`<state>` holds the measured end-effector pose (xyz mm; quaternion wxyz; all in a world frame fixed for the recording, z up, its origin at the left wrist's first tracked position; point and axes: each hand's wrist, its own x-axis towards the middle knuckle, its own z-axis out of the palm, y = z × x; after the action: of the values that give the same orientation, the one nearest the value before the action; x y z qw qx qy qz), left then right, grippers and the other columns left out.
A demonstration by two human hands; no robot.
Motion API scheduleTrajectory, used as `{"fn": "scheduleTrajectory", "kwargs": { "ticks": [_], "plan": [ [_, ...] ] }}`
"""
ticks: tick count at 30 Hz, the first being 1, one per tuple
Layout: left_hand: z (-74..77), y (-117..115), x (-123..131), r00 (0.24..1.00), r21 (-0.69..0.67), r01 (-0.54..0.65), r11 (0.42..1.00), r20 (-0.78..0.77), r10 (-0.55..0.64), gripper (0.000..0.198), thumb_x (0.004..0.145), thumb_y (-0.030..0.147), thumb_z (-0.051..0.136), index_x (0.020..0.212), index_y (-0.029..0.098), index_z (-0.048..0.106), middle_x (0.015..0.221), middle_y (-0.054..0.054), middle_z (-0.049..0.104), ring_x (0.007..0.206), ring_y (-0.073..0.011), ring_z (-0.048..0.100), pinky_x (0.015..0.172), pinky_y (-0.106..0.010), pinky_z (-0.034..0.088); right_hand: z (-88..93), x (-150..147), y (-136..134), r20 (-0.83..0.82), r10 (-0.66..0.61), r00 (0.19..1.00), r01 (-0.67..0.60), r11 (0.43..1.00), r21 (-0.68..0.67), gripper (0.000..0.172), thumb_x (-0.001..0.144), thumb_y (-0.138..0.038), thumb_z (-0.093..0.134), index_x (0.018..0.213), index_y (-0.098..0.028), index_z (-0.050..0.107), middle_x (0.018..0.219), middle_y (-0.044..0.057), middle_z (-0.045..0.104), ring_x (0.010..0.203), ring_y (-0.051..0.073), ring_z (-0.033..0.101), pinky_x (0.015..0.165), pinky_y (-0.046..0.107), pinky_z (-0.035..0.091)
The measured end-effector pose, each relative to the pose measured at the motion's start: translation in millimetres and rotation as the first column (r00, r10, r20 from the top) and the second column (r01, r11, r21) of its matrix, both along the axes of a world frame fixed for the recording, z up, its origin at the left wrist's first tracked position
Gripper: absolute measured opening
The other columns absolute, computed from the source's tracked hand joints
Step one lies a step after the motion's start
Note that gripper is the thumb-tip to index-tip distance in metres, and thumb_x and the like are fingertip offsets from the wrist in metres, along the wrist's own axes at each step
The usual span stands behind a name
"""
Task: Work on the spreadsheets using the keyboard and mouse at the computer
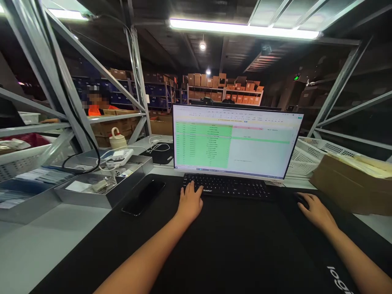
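My left hand (190, 201) rests on the left end of a black keyboard (228, 186), fingers spread flat over the keys. My right hand (315, 209) lies over a black mouse (301, 200) at the right, fingers curved around it. Both sit on a large black desk mat (232, 245). Behind the keyboard stands a monitor (235, 141) with a spreadsheet that has green rows.
A black phone (143, 197) lies left of the keyboard, beside grey metal trays (104, 183) holding small items and a charger. A cardboard box (349, 183) and white baskets (309, 157) stand at right. A person in orange sits behind the metal rack, far left.
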<state>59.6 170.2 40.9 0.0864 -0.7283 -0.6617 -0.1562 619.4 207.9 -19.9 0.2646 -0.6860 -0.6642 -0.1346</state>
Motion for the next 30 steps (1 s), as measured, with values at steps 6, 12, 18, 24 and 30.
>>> {"fn": "scheduleTrajectory", "kwargs": {
  "ticks": [6,12,18,24,30],
  "plan": [
    [0.0,4.8,-2.1,0.991,-0.04,-0.038,0.998,0.129,0.043,0.069,0.086,0.022,0.055,0.152,0.013,0.037,0.167,-0.026,0.023,0.151,-0.0384,0.032,0.119,-0.057,0.031,2.4,-1.8,-2.2,0.004,-0.045,0.999,0.045,0.998,-0.043,0.056,0.091,-0.05,0.042,0.137,-0.024,0.061,0.132,0.012,0.062,0.119,0.03,0.064,0.101,0.046,0.051],
    [0.5,6.5,-4.7,0.987,-0.061,-0.031,0.998,0.154,0.04,0.067,0.086,0.024,0.056,0.15,0.013,0.039,0.168,-0.026,0.018,0.151,-0.0386,0.031,0.119,-0.056,0.032,2.3,-3.2,-1.8,-0.008,-0.039,0.999,0.039,0.999,-0.031,0.056,0.09,-0.049,0.043,0.136,-0.022,0.061,0.13,0.013,0.062,0.121,0.03,0.062,0.103,0.047,0.05],
    [5.7,4.0,-4.3,0.995,-0.087,-0.028,0.996,0.098,0.036,0.062,0.087,0.025,0.056,0.148,0.02,0.047,0.17,-0.021,0.018,0.151,-0.0382,0.031,0.118,-0.057,0.031,-0.8,-2.0,-1.2,-0.02,-0.012,1.0,0.011,1.0,-0.018,0.057,0.09,-0.051,0.041,0.135,-0.021,0.061,0.13,0.014,0.062,0.123,0.031,0.061,0.105,0.047,0.05],
    [8.8,1.2,-1.3,1.0,-0.067,-0.019,0.998,0.02,0.021,0.056,0.087,0.024,0.055,0.143,0.015,0.054,0.17,-0.022,0.02,0.154,-0.0359,0.029,0.119,-0.052,0.034,-7.9,3.5,6.0,-0.075,0.019,0.997,-0.016,0.999,0.047,0.055,0.085,-0.053,0.046,0.128,-0.024,0.065,0.124,0.013,0.065,0.119,0.032,0.064,0.103,0.048,0.052],
    [3.4,-1.8,0.4,0.999,0.009,-0.024,1.0,-0.046,0.025,0.056,0.09,0.023,0.051,0.145,0.015,0.053,0.168,-0.022,0.027,0.152,-0.0352,0.033,0.122,-0.056,0.03,-6.1,0.4,11.0,-0.094,0.041,0.995,-0.037,0.998,0.044,0.057,0.086,-0.06,0.045,0.127,-0.026,0.066,0.126,0.012,0.066,0.12,0.031,0.065,0.102,0.046,0.053]
  ]
}}
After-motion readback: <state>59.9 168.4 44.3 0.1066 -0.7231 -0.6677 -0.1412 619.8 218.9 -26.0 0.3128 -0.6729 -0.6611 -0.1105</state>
